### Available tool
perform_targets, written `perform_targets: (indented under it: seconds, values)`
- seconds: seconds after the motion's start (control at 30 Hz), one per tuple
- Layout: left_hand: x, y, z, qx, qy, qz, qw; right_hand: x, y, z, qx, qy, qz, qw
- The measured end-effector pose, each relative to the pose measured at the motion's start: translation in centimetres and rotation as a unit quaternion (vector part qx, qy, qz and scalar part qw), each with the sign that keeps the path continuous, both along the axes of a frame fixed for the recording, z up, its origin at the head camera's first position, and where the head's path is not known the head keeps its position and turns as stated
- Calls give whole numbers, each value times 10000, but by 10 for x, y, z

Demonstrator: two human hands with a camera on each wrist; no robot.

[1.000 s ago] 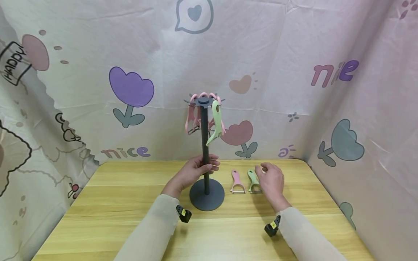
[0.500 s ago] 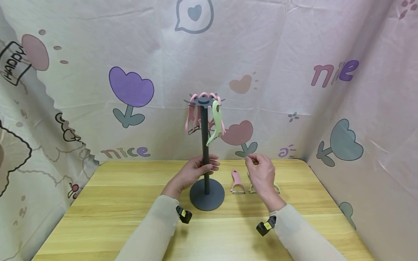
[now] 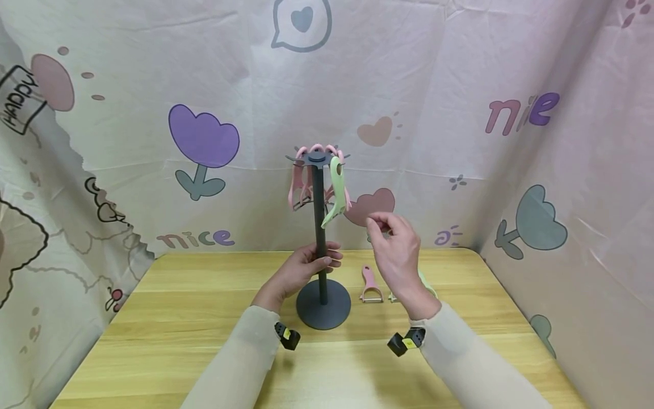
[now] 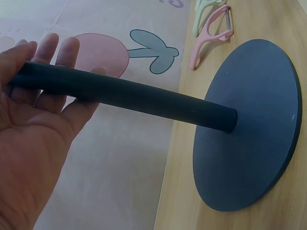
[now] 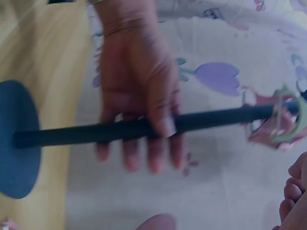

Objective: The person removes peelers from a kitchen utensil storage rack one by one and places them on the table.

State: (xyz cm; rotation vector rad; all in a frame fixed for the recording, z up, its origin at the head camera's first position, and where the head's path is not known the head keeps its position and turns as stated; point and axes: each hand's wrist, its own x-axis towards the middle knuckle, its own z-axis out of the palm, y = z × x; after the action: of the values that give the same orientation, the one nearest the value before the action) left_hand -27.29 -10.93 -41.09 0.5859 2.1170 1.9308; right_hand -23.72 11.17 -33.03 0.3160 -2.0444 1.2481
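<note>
A dark grey utensil stand (image 3: 319, 230) stands upright on its round base. My left hand (image 3: 301, 271) grips its post low down, the thumb across the front and the fingers behind. From the hooks hang several pink peelers (image 3: 297, 184) and one green peeler (image 3: 337, 184). My right hand (image 3: 397, 250) is raised to the right of the post with fingers loosely bent. In the right wrist view its fingers (image 5: 293, 191) and thumb stand well apart, nothing visible between them.
On the wooden table (image 3: 204, 341) a pink peeler (image 3: 368, 277) lies right of the base. Beside it, a green peeler (image 3: 428, 286) and another green one are largely hidden behind my right forearm and hand. A patterned cloth (image 3: 434, 68) hangs behind the table and along its sides.
My right hand has risen from over the green peelers on the table and moved left towards the stand. The left hand and the stand have stayed in place.
</note>
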Motion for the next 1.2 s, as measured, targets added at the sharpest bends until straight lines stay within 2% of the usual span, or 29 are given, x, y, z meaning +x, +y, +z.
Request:
perform_targets:
  seconds: [0.2,0.4,0.77,1.2]
  values:
    - [0,0,0,26,-50,6,10000,5,-15,26,-119,121,353,9992]
    - [0,-1,0,143,34,-113,9998,6,-27,40,-93,68,598,9981]
    - [-2,-1,-2,126,-49,-69,9999,6,-42,50,-18,-175,733,9972]
    - [0,0,-1,83,36,-48,9999,7,-49,56,-55,-294,758,9967]
